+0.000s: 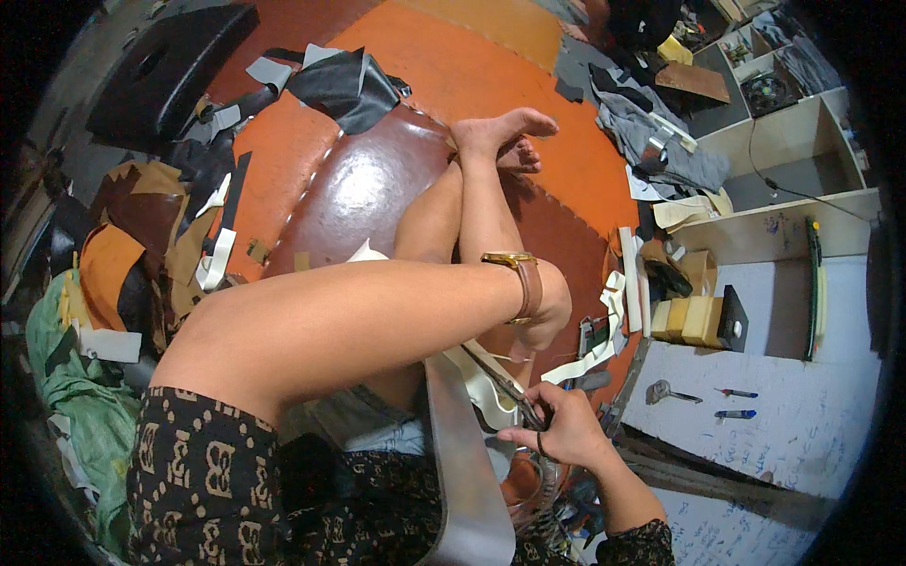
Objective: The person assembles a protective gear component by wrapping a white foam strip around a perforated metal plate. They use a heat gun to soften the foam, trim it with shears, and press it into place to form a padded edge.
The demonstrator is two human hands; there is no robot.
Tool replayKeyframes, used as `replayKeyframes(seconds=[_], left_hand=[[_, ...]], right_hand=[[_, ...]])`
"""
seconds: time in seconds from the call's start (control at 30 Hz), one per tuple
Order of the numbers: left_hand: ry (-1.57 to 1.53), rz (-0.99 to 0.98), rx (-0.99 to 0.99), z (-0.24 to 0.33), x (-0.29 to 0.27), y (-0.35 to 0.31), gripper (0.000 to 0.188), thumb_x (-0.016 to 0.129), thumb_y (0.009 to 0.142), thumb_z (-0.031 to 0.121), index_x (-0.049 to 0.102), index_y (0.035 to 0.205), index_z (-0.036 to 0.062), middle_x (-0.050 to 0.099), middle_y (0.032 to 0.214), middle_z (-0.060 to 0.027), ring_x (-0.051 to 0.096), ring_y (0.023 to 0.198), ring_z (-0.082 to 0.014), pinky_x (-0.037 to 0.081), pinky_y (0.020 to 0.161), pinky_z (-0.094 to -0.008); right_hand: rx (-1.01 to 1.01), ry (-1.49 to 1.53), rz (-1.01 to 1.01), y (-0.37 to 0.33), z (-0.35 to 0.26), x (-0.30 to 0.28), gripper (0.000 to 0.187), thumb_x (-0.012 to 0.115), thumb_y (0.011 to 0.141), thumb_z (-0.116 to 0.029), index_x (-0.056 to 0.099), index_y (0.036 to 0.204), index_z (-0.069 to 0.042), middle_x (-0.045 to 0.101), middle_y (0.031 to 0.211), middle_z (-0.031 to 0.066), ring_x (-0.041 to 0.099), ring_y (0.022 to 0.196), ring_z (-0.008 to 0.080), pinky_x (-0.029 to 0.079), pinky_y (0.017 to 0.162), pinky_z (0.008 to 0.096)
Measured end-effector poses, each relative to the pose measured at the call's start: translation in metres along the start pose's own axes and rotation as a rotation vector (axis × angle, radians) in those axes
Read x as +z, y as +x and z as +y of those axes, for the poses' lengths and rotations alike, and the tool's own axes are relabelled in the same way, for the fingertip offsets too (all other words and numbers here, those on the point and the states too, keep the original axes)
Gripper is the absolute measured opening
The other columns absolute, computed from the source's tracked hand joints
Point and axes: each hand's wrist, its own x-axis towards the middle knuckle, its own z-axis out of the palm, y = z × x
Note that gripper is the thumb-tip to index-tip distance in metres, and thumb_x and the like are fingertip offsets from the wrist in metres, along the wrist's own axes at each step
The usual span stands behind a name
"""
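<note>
My right hand (pixel 564 429) is closed round the dark handles of a pair of scissors (pixel 505 377), whose blades point up and left. A cream strip (pixel 483 389) of leather-like material lies along the blades. My left forearm crosses from the left with a watch on the wrist. Bent downward, my left hand (pixel 545 307) has its fingers curled close to a thin cream edge (pixel 517 357); its wrist and knuckles hide most of the grip. A silver-grey sheet (pixel 453 462) hangs over my lap below the scissors.
My crossed bare legs (pixel 486 198) rest on an orange and brown patched mat (pixel 359 189). Leather scraps (pixel 118 269) and green cloth (pixel 71 368) lie left. On the right, cream strips (pixel 612 316), yellow blocks (pixel 687 321) and pens (pixel 736 414) surround a white board (pixel 793 406).
</note>
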Motion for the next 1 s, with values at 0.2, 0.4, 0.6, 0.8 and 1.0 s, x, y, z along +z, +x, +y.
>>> replayKeyframes(seconds=[0.2,0.4,0.6,0.8,1.0], left_hand=[[-0.057,-0.077,0.047,-0.008,0.0,0.014,0.047,0.08,0.087,0.033,0.081,0.126,0.0077,0.078,0.13,-0.0133,0.072,0.122,-0.0307,0.057,0.099,-0.0497],[0.045,-0.03,-0.017,-0.002,-0.001,0.015,0.052,0.083,0.085,0.038,0.081,0.128,0.0077,0.078,0.131,-0.0127,0.072,0.124,-0.0311,0.057,0.101,-0.0509],[0.019,-0.001,0.016,-0.006,0.0,0.025,0.056,0.085,0.085,0.04,0.08,0.128,0.004,0.077,0.132,-0.0137,0.071,0.125,-0.0325,0.057,0.102,-0.0502],[0.038,0.035,-0.079,-0.003,-0.002,0.025,0.05,0.085,0.092,0.042,0.079,0.133,0.0148,0.075,0.138,-0.0107,0.071,0.125,-0.031,0.055,0.106,-0.0508],[0.073,-0.016,-0.037,-0.002,-0.008,0.018,0.057,0.078,0.09,0.047,0.078,0.135,0.0112,0.074,0.141,-0.0115,0.069,0.129,-0.0308,0.056,0.105,-0.05]], right_hand=[[0.007,-0.027,-0.017,0.004,-0.005,-0.002,0.071,0.096,0.073,-0.06,0.072,0.105,-0.002,0.064,0.072,0.0097,0.066,0.065,0.0268,0.053,0.063,0.0398],[0.011,-0.036,-0.025,0.004,-0.007,-0.004,0.069,0.096,0.074,-0.06,0.072,0.105,-0.003,0.065,0.073,0.0098,0.067,0.066,0.0251,0.054,0.064,0.0394],[0.029,-0.033,-0.043,0.004,-0.008,-0.005,0.067,0.097,0.075,-0.058,0.072,0.106,-0.003,0.063,0.072,0.0068,0.065,0.065,0.023,0.053,0.064,0.0378],[-0.001,-0.019,-0.029,0.005,-0.007,-0.004,0.069,0.098,0.073,-0.058,0.071,0.106,-0.004,0.064,0.072,0.0072,0.066,0.065,0.0232,0.053,0.063,0.0381],[-0.02,-0.012,-0.001,0.008,-0.01,-0.002,0.071,0.098,0.072,-0.059,0.072,0.109,-0.004,0.064,0.071,0.0085,0.067,0.064,0.0247,0.053,0.062,0.0389]])
